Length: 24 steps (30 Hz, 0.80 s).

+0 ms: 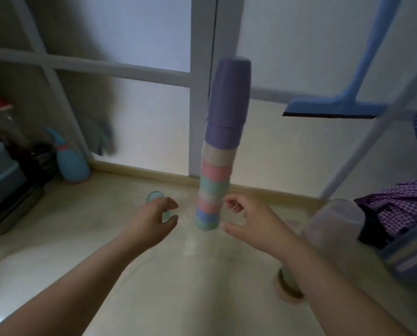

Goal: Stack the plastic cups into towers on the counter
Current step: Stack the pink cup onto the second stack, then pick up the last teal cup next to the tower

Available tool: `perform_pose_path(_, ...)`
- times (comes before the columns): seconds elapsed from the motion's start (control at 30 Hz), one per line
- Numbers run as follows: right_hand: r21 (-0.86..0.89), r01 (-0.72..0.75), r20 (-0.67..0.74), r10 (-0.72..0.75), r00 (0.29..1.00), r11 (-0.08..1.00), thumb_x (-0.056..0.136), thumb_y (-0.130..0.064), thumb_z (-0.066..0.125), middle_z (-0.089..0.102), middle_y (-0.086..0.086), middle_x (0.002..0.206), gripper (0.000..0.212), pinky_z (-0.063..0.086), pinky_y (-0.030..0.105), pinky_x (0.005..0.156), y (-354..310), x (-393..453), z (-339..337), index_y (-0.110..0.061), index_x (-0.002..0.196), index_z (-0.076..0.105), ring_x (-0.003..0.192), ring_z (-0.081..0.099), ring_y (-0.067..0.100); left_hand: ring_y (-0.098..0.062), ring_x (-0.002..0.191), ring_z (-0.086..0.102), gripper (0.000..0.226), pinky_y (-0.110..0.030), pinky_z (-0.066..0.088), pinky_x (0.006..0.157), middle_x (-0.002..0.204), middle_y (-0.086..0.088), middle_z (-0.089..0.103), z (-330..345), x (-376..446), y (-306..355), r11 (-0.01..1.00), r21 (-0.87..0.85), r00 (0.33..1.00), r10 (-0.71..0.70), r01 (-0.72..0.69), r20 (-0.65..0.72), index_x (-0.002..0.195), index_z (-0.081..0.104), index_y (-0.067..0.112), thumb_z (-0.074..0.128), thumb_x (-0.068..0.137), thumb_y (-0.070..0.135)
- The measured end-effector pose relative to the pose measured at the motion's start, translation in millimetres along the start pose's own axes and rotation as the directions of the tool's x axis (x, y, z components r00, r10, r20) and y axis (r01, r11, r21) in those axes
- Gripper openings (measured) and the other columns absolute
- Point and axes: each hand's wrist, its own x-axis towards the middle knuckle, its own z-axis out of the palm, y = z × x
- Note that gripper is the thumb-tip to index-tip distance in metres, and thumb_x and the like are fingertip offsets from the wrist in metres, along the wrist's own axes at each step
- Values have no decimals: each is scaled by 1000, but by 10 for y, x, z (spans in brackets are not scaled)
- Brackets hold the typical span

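The counter (86,241) carries a single tall tower (220,151) of nested, upturned plastic cups, standing near the window frame (202,93) at the back edge. It narrows toward its foot and appears to lean slightly to the right toward its top, though the wide lens may exaggerate this. The purple cup (229,90) crowning it is the largest visible section; I judge a top-heavy column on a narrow green base cup (207,224) to be the main hazard, since any nudge low down would swing the top widely.

My left hand (154,221) and right hand (247,218) flank the base, each just beside it and not touching, fingers curled and spread apart, holding nothing. A careless brush from either thumb could tip the tower; I cannot tell whether the bottom cup sits fully flat.

To the right stands a translucent container (336,229), near my right forearm; an elbow catching it could jolt the counter. Above it hangs a blue squeegee (333,107), well apart from the tower.

A loose teal cup (155,198) sits partly hidden behind my left hand, not yet stacked. Reaching for it would pass my fingers close to the tower's foot. Another small cup (287,282) lies half covered by my right forearm; its state is unclear.
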Motion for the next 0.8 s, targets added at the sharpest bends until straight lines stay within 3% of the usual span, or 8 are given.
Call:
perform_pose_path(0.2, 4, -131, 49, 131, 990, 991, 75, -23, 73, 60, -2, 102, 38, 34, -2, 67, 42, 385, 656, -19, 110, 58, 88, 54, 11, -29, 120, 44, 58, -39, 37, 102, 132, -13, 47, -172, 359, -850, 977, 146, 987, -160, 156, 15, 127, 42, 12, 67, 76, 21)
perform_pose_path(0.33, -26, -160, 62, 161, 985, 987, 76, -26, 72, 60, -4, 103, 40, 35, -1, 70, 34, 503, 844, -19, 113, 57, 82, 52, 1, -31, 127, 39, 77, -38, 33, 105, 141, -14, 38, -26, 738, -1069, 974, 129, 972, -202, 187, 121, 136, 29, 11, 72, 73, 25)
perform_pose_path(0.47, -32, -173, 38, 174, 984, 984, 76, -29, 72, 60, -10, 100, 39, 35, -2, 73, 95, 486, 907, -25, 111, 57, 93, 49, -12, -33, 125, 40, 79, -36, 35, 104, 139, -17, 39, 239, 951, -1204, 978, 56, 958, -209, 202, 197, 136, 29, 8, 74, 71, 20)
perform_pose_path(0.6, -38, -164, 4, 164, 986, 986, 77, -28, 71, 59, -14, 100, 38, 35, 0, 75, 101, 473, 880, -26, 113, 56, 103, 44, -6, -34, 124, 42, 71, -37, 37, 103, 138, -19, 40, 344, 980, -1273, 972, -2, 957, -231, 235, 176, 135, 30, 7, 69, 75, 14)
perform_pose_path(0.7, -64, -156, 19, 157, 987, 986, 78, -29, 70, 57, -13, 104, 40, 35, -2, 74, 87, 450, 832, -25, 115, 55, 92, 52, -2, -33, 123, 44, 69, -35, 36, 102, 136, -18, 43, 275, 903, -1207, 974, -14, 964, -221, 225, 148, 133, 34, 7, 70, 75, 14)
perform_pose_path(0.8, -70, -137, 16, 138, 990, 988, 78, -27, 70, 58, -8, 106, 39, 35, -1, 71, 24, 424, 715, -24, 114, 56, 87, 52, -1, -25, 116, 48, 68, -28, 37, 91, 130, -11, 48, 58, 710, -961, 985, -33, 980, -163, 168, 115, 130, 40, 13, 74, 71, 20)
